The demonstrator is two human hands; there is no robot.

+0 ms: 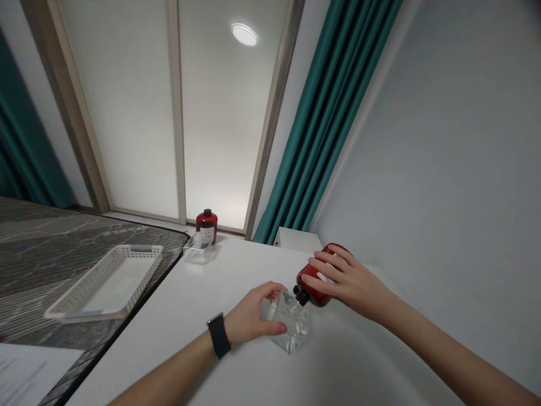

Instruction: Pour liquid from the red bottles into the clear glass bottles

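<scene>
My right hand is wrapped round a red-brown bottle, tilted so that its black neck points down to the left. Just under that neck is a clear square container on the white table. My left hand, with a dark watch on its wrist, grips the container's left side between thumb and fingers. Whether any liquid leaves the bottle I cannot tell. Farther back stand a second red-brown bottle with a black cap and pale label, and another clear container in front of it.
The white table carries these things. To its left, a white perforated basket and a sheet of paper lie on a grey patterned surface. A white box stands behind the table, near the green curtain and wall.
</scene>
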